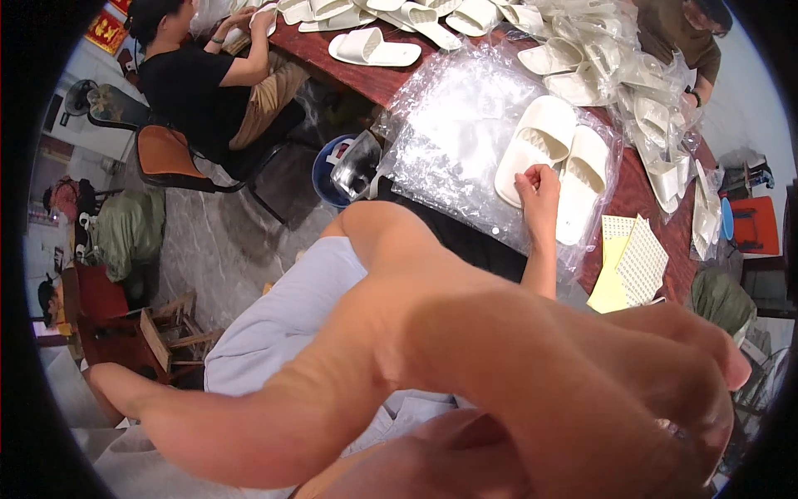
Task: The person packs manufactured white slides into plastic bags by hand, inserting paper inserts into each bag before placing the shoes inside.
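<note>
Very close to the camera, my left hand fills the lower part of the view, its thumb stretched left and its fingers bent toward the right. Nothing shows in it, though its underside is partly hidden. Beyond it my right hand has its fingertips drawn together against the near part of a cream slipper. Whether they hold something small cannot be made out. A matching slipper lies right beside it. Both rest sole down on a stack of clear plastic bags.
Yellow-backed sticker sheets lie right of the bags on the dark red table. Slippers cover its far side, some bagged at right. A blue bin stands below. One person sits far left, another far right.
</note>
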Tool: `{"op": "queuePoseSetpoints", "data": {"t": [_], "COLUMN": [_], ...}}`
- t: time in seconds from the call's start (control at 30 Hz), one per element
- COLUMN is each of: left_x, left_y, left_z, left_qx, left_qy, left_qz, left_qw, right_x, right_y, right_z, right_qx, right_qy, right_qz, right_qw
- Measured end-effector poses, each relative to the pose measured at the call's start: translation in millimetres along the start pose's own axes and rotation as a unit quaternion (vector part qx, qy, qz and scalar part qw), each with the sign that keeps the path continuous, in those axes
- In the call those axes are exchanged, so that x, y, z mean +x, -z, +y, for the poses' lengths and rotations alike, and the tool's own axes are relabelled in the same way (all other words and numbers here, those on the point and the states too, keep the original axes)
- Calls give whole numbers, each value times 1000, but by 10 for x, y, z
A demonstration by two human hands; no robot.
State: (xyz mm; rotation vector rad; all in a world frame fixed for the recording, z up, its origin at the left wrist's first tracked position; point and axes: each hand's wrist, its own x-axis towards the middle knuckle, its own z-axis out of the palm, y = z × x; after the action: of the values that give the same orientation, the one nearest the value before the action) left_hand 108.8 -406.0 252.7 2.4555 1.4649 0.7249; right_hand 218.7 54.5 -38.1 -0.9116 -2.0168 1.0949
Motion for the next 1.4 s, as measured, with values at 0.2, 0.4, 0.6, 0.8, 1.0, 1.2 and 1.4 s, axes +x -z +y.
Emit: {"op": "queuePoseSetpoints", "data": {"t": [0.2, 0.4, 0.6, 0.8, 1.0, 1.2, 1.4], "left_x": [-259, -282, -279, -221, -349, -34, -275], "left_y": [-159, -188, -152, -172, -278, -120, -278], "left_z": [97, 103, 85, 111, 136, 14, 151], "left_qx": [-9, 3, 2, -18, -22, -29, -18], "left_qy": [17, 15, 14, 32, 31, 27, 49], "left_qz": [13, 24, 6, 52, 71, 62, 103], "left_qw": [1000, 1000, 1000, 998, 997, 997, 993], "right_x": [-39, -33, 8, -22, -28, -73, -37], "right_y": [-86, -78, -89, -93, -135, -63, -169], "right_z": [-56, -77, -38, -58, -103, -36, -19], "right_qx": [-103, -102, -47, -104, -115, -134, -134], "right_qy": [85, 86, 48, 84, 103, 76, 97], "right_qz": [21, 23, 16, 33, 36, 38, 37], "right_qw": [991, 991, 998, 991, 987, 987, 986]}}
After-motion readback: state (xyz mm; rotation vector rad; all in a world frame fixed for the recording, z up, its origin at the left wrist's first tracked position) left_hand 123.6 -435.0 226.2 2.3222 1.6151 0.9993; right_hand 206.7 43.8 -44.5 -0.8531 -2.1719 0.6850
